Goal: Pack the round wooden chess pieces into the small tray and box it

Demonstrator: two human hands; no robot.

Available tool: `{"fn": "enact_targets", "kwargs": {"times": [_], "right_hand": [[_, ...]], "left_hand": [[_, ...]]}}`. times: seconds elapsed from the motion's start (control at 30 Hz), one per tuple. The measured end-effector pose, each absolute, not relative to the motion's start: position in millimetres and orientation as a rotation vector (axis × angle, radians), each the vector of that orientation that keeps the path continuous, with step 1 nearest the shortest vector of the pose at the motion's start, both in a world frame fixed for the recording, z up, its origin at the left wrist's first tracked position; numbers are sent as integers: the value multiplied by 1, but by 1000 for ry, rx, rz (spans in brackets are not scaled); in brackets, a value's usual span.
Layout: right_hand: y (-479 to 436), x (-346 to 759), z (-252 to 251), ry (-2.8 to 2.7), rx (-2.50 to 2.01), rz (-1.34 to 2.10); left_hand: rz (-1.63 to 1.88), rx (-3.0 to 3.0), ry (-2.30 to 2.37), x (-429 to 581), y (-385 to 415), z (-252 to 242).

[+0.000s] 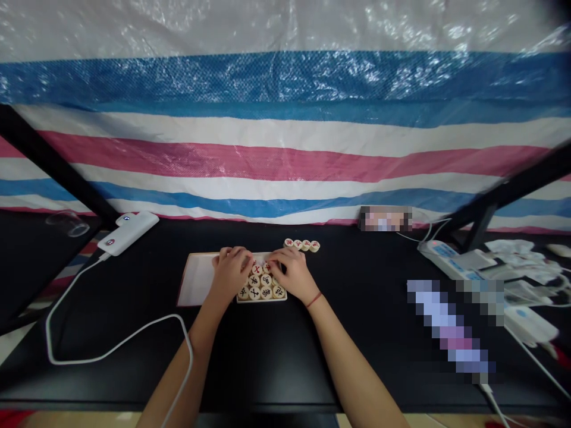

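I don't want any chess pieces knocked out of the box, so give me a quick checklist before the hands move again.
1. Both hands on the pieces in the tray: ok, left hand and right hand rest there.
2. Front rows seated flat: ok.
3. Pieces under the fingers seated: cannot tell, hidden.
4. Four loose pieces accounted for: ok, in a row behind the tray.
5. White cable away from the tray: ok.

A single head-worn view looks forward and down from the person's own seat onto a black table (357, 309) — both forearms reach in from the bottom edge. The far striped tarp (285, 160) fills the upper half; table objects appear small, mid-frame.
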State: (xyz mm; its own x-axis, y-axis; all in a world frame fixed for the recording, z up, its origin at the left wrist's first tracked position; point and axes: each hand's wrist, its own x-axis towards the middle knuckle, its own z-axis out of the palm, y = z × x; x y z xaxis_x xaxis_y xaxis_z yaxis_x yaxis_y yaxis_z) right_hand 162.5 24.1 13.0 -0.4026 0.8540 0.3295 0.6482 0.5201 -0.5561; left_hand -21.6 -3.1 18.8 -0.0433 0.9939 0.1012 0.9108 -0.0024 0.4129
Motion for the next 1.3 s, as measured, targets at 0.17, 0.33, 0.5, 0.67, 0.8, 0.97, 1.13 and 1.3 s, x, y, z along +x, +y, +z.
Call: {"fn": "enact_targets", "kwargs": {"times": [0.17, 0.33, 0.5, 0.67, 0.8, 0.97, 1.13, 1.3], "right_hand": [[23, 161, 14, -2193, -1207, 468], [23, 160, 13, -2184, -1199, 458], [23, 159, 13, -2197, -1193, 436], [24, 159, 9, -2176, -1178, 411], [22, 158, 7, -2142, -1188, 394], [27, 152, 18, -2273, -1212, 377], [51, 136, 46, -2710, -1291, 318], [73, 115, 69, -3093, -1343, 405]], "left_hand": [[544, 2046, 2040, -22, -3, 17], [509, 2057, 2177, -19, -6, 14], [450, 2001, 2249, -16, -7, 13], [459, 1988, 2200, -12, -7, 11], [438, 2032, 2218, -14, -8, 15], [289, 2030, 2228, -25, -8, 26], [231, 2028, 2109, -32, -8, 26], [256, 1974, 2089, -34, -10, 26]]}}
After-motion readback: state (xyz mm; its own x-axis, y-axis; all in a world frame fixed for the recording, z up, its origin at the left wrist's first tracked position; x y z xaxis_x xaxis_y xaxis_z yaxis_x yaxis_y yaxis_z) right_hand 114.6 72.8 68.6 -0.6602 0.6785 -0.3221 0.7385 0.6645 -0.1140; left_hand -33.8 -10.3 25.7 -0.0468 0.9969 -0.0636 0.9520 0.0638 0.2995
